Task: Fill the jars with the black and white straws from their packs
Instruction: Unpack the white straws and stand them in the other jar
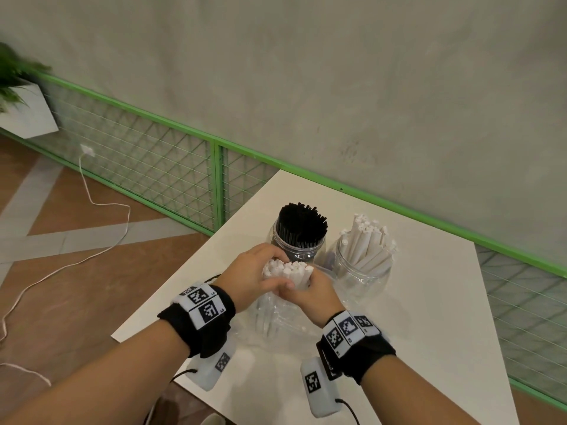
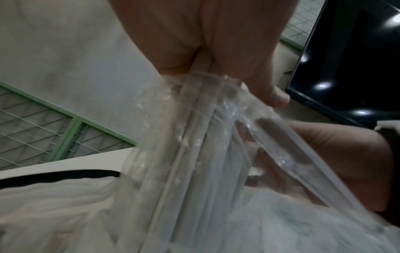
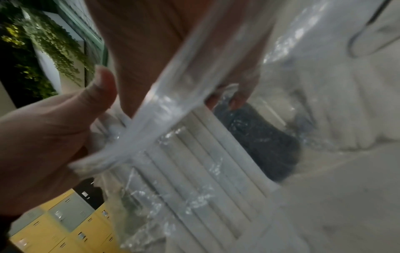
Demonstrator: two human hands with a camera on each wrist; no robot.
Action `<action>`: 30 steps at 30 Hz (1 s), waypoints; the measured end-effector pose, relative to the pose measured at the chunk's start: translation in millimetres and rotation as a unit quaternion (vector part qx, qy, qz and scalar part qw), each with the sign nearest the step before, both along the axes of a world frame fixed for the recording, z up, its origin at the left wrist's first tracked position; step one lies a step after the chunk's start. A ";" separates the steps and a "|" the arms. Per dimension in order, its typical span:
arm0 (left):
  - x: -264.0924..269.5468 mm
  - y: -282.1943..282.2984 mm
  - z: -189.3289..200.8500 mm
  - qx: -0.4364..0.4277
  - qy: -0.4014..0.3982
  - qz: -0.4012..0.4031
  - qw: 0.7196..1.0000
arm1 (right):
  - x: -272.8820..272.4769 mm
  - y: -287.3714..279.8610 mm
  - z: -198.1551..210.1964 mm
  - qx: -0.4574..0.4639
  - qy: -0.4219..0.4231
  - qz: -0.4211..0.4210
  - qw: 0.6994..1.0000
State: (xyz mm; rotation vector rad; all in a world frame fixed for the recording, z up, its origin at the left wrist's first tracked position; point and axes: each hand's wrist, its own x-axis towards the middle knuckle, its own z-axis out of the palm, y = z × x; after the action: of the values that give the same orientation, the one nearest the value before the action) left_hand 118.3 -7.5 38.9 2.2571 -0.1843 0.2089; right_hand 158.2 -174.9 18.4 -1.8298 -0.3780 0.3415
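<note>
Two clear jars stand at the back of the white table (image 1: pixel 429 302). The left jar (image 1: pixel 299 251) holds black straws (image 1: pixel 302 223); the right jar (image 1: pixel 362 271) holds white straws (image 1: pixel 369 240). In front of them a bundle of white straws (image 1: pixel 288 271) sticks up out of a clear plastic pack (image 1: pixel 276 320). My left hand (image 1: pixel 270 262) grips the top of the bundle from the left. My right hand (image 1: pixel 299 286) grips the pack (image 3: pixel 164 106) and the bundle from the right, thumb across the front. Both wrist views show the straws (image 2: pixel 207 154) through crinkled plastic.
The table's left edge (image 1: pixel 190 262) drops to a brown floor with a white cable (image 1: pixel 92 253). A green mesh fence (image 1: pixel 171 167) and a grey wall run behind. A planter (image 1: pixel 24 111) hangs at far left.
</note>
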 end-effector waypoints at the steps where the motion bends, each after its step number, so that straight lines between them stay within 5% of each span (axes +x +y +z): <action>1: -0.5 1.5 -0.9 0.003 0.000 -0.006 1.000 | 0.6 0.0 -0.8 0.006 -0.002 0.000 1.000; 9: 2.5 2.4 -3.6 0.066 -0.025 0.010 0.997 | 7.2 -4.9 0.3 0.015 -0.005 -0.034 0.999; 14: 5.1 -0.7 -2.5 0.079 -0.018 0.014 0.997 | 10.1 -22.8 38.5 0.066 -0.030 -0.099 0.993; 22: 6.5 -1.6 -1.1 0.088 -0.009 0.011 0.996 | 38.0 -79.7 127.6 0.204 -0.140 -0.189 0.950; 30: 6.7 -2.7 0.4 0.092 -0.009 0.013 0.996 | 86.4 -100.9 126.2 0.289 -0.116 -0.249 0.917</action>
State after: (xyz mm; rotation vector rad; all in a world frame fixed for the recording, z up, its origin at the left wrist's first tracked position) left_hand 125.0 -10.1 39.3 2.4421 -0.1898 0.2346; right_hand 244.5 -275.8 144.6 -1.3146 -0.1374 -0.3211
